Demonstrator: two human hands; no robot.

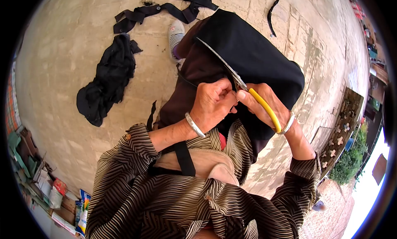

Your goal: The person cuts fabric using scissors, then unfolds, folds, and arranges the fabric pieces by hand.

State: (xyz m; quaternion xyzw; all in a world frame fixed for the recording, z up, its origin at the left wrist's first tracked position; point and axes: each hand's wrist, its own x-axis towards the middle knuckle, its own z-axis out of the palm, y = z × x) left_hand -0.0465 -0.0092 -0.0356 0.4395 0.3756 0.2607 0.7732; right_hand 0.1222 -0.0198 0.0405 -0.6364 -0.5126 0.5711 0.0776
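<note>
Well, leftmost, well apart from the black cloth (252,48) draped over the lap, a ragged black scrap (108,77) lies on the paved ground (157,73), and a buttoned black strip (138,15) reaches closer to the cloth's far left corner. The left hand (211,100), by the cloth's near left edge, is curled into a tight pinch; what, if anything, its fingertips hold cannot be made out. Along that same edge lie the yellow-handled scissors' (238,78) blades, seemingly together or nearly so. The right hand (275,102), in front of the cloth, is wrapped about the handle, its thumb reaching to the left fingers. For such close finger work, the handle is best nested in the palm, freeing thumb and forefinger; blades should lie flat, tips clear of cloth and knee, with the pinched spot held taut. Rightmost, beyond the cloth, lies a thin dark strip (271,17).
</note>
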